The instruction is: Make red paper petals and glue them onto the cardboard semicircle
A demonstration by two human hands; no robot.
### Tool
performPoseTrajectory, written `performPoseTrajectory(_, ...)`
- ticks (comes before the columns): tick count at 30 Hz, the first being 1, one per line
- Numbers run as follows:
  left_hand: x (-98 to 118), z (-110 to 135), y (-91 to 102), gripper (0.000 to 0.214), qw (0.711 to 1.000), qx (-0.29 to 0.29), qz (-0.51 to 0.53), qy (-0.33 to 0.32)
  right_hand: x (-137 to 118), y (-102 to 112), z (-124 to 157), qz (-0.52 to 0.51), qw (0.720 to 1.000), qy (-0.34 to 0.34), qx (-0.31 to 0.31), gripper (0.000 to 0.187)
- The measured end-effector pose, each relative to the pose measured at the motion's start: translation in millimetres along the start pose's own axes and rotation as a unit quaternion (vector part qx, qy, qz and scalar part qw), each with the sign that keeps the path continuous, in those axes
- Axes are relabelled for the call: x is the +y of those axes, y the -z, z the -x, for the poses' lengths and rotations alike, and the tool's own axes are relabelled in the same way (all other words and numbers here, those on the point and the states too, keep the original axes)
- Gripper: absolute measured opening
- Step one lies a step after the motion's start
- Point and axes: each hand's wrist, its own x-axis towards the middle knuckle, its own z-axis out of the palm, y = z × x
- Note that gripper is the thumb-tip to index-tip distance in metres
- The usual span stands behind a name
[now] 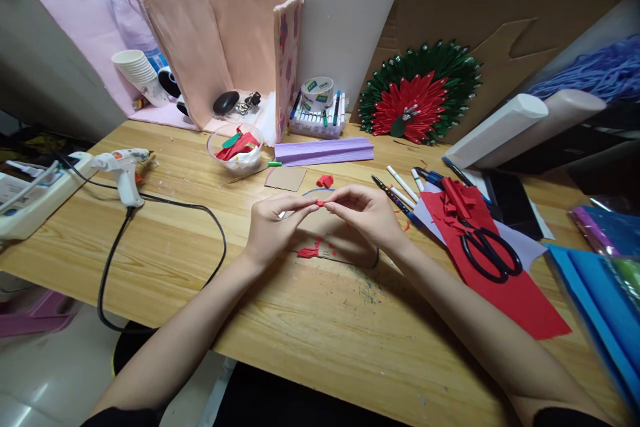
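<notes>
My left hand (273, 223) and my right hand (367, 213) meet over the middle of the wooden table (320, 320). Both pinch one small red paper piece (320, 203) between their fingertips. Under the hands lies a brown cardboard piece (345, 243) with a red paper scrap (309, 252) on it. Another folded red scrap (325, 181) lies just beyond the hands.
A glue gun (123, 170) with a black cord stands at the left. Black scissors (487, 250) rest on a red sheet (505, 280) at the right, beside pens (400, 190). A bowl of scraps (241, 147), purple paper (324, 151), tape (317, 92) and a red-green paper fan (417, 97) sit behind.
</notes>
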Motion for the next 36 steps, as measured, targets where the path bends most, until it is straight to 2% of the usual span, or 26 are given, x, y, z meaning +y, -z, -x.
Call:
performPoseTrajectory(3, -0.7, 0.6, 1.4, 0.012, 0.998, -0.006, -0.033, -0.058, -0.4, -0.2, -0.3, -0.001, 1.000, -0.003, 0.005, 0.011)
performPoseTrajectory(14, -1.0, 1.4, 0.2, 0.014, 0.988, 0.005, -0.072, -0.139, -1.5, -2.1, 1.6, 0.001, 1.000, 0.000, 0.006, 0.011)
performPoseTrajectory(21, -7.4, 0.3, -0.2, 0.012, 0.969, 0.017, -0.097, -0.225, -1.4, -3.1, 3.1, 0.021, 1.000, 0.010, -0.002, 0.010)
performPoseTrajectory(28, -5.1, 0.5, 0.8, 0.011, 0.975, 0.000, -0.106, -0.195, -3.9, -2.8, 3.5, 0.070, 0.996, 0.054, 0.000, 0.007)
performPoseTrajectory(36, -1.9, -0.3, 1.9, 0.010, 0.979, -0.001, -0.076, -0.189, -3.4, -2.6, 3.0, 0.049, 0.997, 0.059, 0.000, 0.007)
